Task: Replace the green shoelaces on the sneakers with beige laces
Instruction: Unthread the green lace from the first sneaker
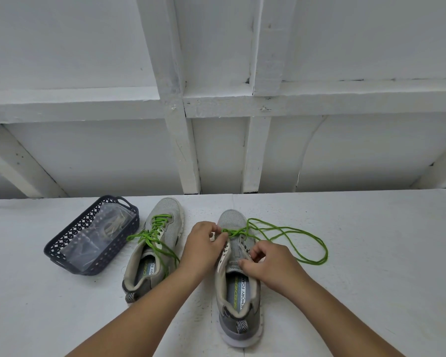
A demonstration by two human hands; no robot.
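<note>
Two grey sneakers stand on a white table, toes pointing away from me. The left sneaker (150, 251) is fully laced with a green lace (158, 229). The right sneaker (238, 284) has its green lace (289, 237) mostly pulled out, threaded only through the eyelets nearest the toe, with long loops lying on the table to the right. My left hand (204, 243) pinches the lace at those eyelets. My right hand (271, 264) grips the sneaker's tongue and upper. Beige laces (115, 224) lie in a clear bag inside the basket.
A dark blue perforated plastic basket (62, 247) sits at the left of the table, next to the left sneaker. A white framed wall (216, 140) rises right behind the table's far edge. Bare table surface (371, 292) stretches to the right beyond the lace loops.
</note>
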